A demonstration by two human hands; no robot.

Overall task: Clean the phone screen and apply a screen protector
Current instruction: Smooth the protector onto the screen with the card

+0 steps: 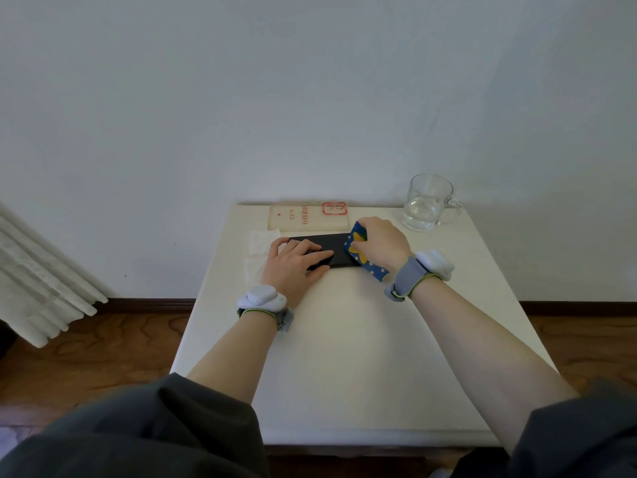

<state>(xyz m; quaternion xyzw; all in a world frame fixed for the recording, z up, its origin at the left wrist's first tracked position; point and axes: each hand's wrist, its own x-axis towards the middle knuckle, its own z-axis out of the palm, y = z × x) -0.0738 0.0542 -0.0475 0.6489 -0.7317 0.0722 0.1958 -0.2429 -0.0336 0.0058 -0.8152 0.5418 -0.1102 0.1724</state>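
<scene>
A black phone (331, 243) lies flat, lengthwise left to right, near the far side of the white table (344, 339). My left hand (293, 265) rests on its left half with fingers stretched out, holding it down. My right hand (379, 241) presses a blue cloth with white stars and a yellow shape (358, 251) onto the phone's right end, fingers curled over the cloth. Behind the phone lies a cream packet with red print (306, 217).
A glass mug (427, 203) with a little water stands at the far right corner. White wipes (258, 251) lie left of the phone, partly under my left hand. The table meets the wall at the back; wood floor lies on both sides.
</scene>
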